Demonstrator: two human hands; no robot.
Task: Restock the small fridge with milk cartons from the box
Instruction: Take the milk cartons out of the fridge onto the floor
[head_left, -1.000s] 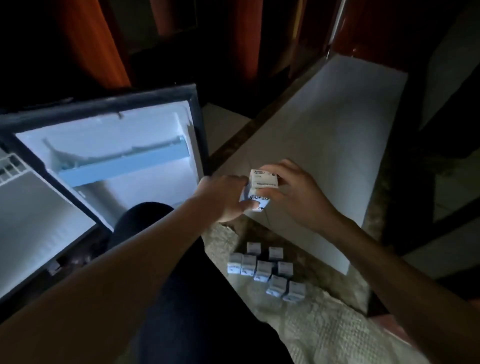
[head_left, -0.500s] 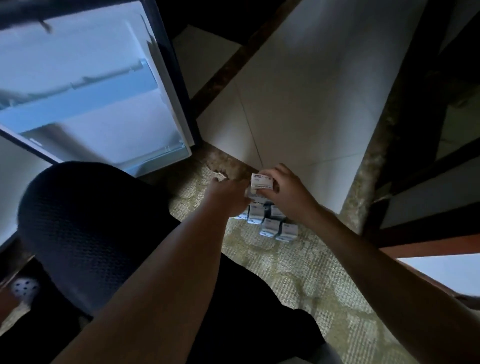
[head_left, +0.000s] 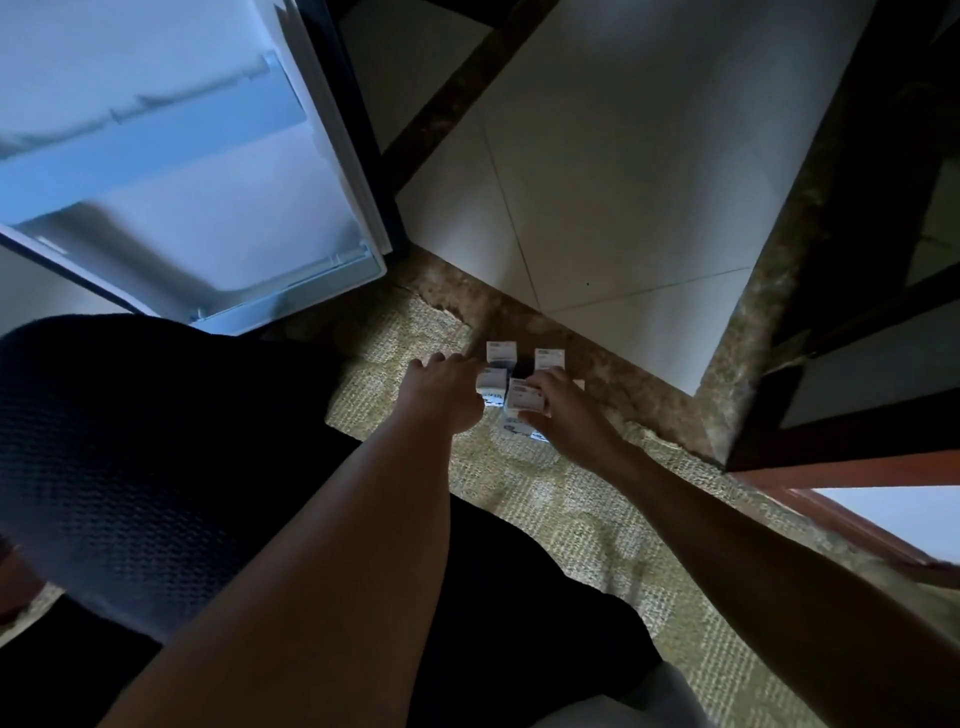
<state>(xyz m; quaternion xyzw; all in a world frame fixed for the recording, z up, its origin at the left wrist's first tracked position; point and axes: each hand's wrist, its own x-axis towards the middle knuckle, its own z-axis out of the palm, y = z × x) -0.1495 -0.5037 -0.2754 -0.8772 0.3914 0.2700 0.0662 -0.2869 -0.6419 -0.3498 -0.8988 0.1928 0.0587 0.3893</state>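
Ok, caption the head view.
Right hand grips a carton among others on the rug, left hand beside them, fridge open.

A single head-worn camera is aimed steeply downward. The pale woven rug (head_left: 561, 509) and the open white fridge door (head_left: 234, 208) are seen from above — at close range.

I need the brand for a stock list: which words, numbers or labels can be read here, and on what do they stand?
None can be quoted.
Milk cartons on the mat: dark print on tops and sides, too small and blurred to read.
Carton gripped by the right hand: dark label strip on top, unreadable.
Fridge door: no text visible.
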